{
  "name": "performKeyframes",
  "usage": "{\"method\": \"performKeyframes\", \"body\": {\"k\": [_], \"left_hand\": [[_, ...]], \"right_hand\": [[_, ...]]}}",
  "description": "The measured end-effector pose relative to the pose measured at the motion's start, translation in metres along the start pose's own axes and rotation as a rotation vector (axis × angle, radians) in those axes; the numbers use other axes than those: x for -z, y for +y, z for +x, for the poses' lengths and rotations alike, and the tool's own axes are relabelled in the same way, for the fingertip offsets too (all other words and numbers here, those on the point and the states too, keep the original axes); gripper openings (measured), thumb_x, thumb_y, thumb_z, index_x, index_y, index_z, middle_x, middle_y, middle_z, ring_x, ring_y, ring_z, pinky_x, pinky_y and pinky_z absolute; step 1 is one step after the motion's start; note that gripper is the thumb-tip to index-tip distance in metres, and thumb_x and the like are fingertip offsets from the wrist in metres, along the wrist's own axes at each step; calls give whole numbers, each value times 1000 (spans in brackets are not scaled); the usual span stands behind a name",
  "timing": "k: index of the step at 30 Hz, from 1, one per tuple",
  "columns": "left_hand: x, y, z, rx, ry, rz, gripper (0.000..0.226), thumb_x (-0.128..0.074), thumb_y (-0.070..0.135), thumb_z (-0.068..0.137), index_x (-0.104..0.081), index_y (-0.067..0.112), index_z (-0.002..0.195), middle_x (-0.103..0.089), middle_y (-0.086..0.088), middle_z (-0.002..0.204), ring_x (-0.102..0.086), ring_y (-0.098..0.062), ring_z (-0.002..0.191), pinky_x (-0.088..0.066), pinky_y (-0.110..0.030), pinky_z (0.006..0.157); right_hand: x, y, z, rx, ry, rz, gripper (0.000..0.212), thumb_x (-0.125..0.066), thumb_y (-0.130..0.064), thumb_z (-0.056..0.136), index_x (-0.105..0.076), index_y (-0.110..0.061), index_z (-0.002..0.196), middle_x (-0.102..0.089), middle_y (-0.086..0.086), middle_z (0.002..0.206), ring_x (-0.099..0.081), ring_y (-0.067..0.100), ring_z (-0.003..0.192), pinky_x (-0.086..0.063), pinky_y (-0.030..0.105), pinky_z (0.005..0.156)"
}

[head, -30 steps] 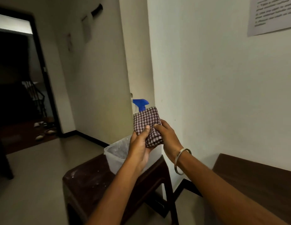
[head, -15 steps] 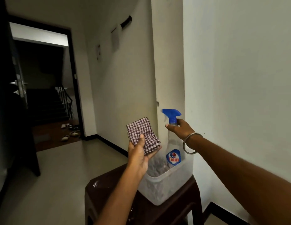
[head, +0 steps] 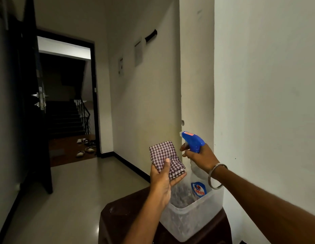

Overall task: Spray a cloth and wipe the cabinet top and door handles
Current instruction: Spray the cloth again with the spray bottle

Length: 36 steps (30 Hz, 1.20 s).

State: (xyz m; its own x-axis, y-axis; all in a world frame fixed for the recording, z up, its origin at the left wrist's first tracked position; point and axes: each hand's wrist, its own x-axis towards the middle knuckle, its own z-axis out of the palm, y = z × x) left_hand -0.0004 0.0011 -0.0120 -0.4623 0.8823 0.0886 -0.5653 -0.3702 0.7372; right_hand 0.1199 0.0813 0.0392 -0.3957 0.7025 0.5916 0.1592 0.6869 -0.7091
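A folded red-and-white checked cloth (head: 164, 158) lies in my left hand (head: 162, 179), my thumb pressing it against the palm. My right hand (head: 199, 156) grips the neck of a clear spray bottle (head: 197, 184) with a blue trigger head, and the nozzle points left toward the cloth. The bottle's base is still inside a translucent plastic tub (head: 193, 221). No cabinet or door handle of a cabinet shows in this view.
The tub stands on a dark brown stool (head: 118, 219) against a white wall corner. A tiled hallway runs ahead to an open dark door (head: 38, 103) with a metal handle, stairs and several sandals (head: 85, 147) beyond.
My right hand let go of the cloth, reached to the spray bottle and now grips it, tilted toward the cloth. The left hand keeps the cloth alone. My view turned left.
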Motion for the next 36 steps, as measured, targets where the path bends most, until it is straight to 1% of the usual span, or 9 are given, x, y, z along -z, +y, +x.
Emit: {"method": "performKeyframes", "body": {"k": [5, 7, 10, 14, 20, 25, 28, 32, 36], "left_hand": [[3, -4, -2, -64, -49, 54, 75, -75, -9, 71, -45, 19, 135, -59, -13, 126, -61, -34, 111, -56, -55, 83], [3, -4, -4, -83, -52, 59, 79, -76, -12, 67, -46, 20, 133, -59, -12, 125, -60, -33, 111, -55, -56, 85], [0, -3, -7, -111, -60, 66, 76, -75, -14, 67, -47, 23, 126, -60, -10, 122, -61, -32, 109, -55, -55, 86], [-1, -4, -8, -120, -57, 127, 81, -78, -11, 65, -46, 20, 132, -60, -10, 123, -61, -31, 109, -56, -52, 85], [-4, -1, -15, -134, -59, 145, 82, -79, -9, 66, -43, 20, 134, -58, -9, 124, -61, -29, 109, -57, -49, 85], [-5, -1, -19, -158, -93, 195, 85, -80, -6, 67, -41, 21, 138, -60, -9, 124, -62, -28, 109, -59, -41, 79], [-8, -2, -22, -185, -123, 308, 82, -78, -5, 69, -42, 20, 138, -63, -11, 120, -65, -27, 105, -60, -40, 78], [-11, -2, -25, -249, -161, 451, 70, -73, -4, 75, -43, 16, 135, -62, -11, 116, -66, -20, 95, -59, -26, 63], [-11, -3, -24, -271, -179, 502, 70, -75, 0, 74, -43, 20, 133, -63, -4, 113, -65, -18, 98, -59, -27, 68]], "right_hand": [[11, -46, 1, 98, 73, 107, 26, -58, 4, 85, -57, -21, 92, -67, 3, 94, -66, 15, 78, -58, 23, 64], [19, -70, 2, 121, 75, 131, 26, -59, 4, 85, -58, -21, 91, -67, 4, 95, -67, 16, 83, -58, 24, 65], [28, -103, 5, 142, 95, 91, 14, -63, -6, 87, -60, -19, 91, -68, 5, 95, -63, 14, 70, -56, 22, 64], [39, -135, 3, 148, 150, 26, 9, -64, -12, 87, -60, -13, 95, -68, 7, 94, -59, 13, 60, -52, 18, 59], [48, -158, -27, 5, 134, -91, 20, -61, -23, 89, -65, -5, 93, -70, 11, 79, -61, 16, 61, -52, 27, 66], [32, -142, -75, -151, 21, -131, 20, -61, -21, 86, -65, -2, 90, -70, 18, 80, -60, 18, 63, -54, 32, 70], [22, -133, -97, -195, -3, -189, 17, -60, -22, 84, -62, -6, 82, -63, 10, 69, -54, 14, 59, -46, 21, 59], [15, -122, -109, -200, -16, -199, 15, -59, -23, 87, -58, -11, 79, -59, 3, 63, -52, 6, 50, -40, 8, 47], [14, -116, -111, -194, 5, -186, 14, -58, -22, 89, -57, -10, 82, -59, 2, 63, -53, 6, 48, -38, 4, 42]]}}
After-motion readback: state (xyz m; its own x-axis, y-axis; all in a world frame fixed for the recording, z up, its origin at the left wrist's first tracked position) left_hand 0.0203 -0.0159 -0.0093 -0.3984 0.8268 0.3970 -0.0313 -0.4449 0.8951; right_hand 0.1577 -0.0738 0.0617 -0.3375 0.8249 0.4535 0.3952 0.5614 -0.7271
